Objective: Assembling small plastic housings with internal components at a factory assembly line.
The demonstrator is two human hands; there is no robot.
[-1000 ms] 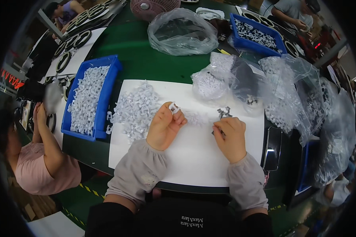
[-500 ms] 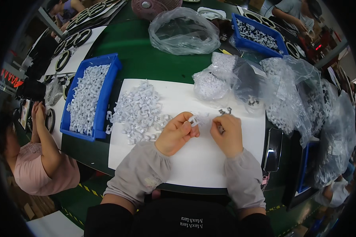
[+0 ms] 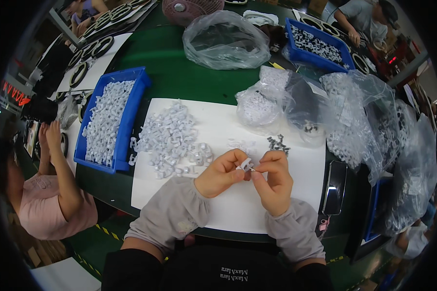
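Hands: 2, meeting at lower centre; left hand [image 3: 222, 173] and right hand [image 3: 274, 182] both pinch 1 small white clip [image 3: 246, 165] between fingertips, fingers narrow around it.
Sheet: 1 white paper sheet [image 3: 228, 208] under the hands.
Loose parts: 1 heap of white clips [image 3: 172, 138] left of centre; 1 little cluster of dark pieces [image 3: 277, 142] just above the right hand.
Trays: 2 blue, 1 blue tray of white clips [image 3: 131, 116] at left, 1 blue tray of dark parts [image 3: 315, 46] at upper right.
Bags: several clear plastic bags [image 3: 354, 116] at right, too bunched to count; 1 large clear bag [image 3: 226, 40] at top centre.
Neighbour: 1 person in pink [image 3: 46, 194] at the left edge.
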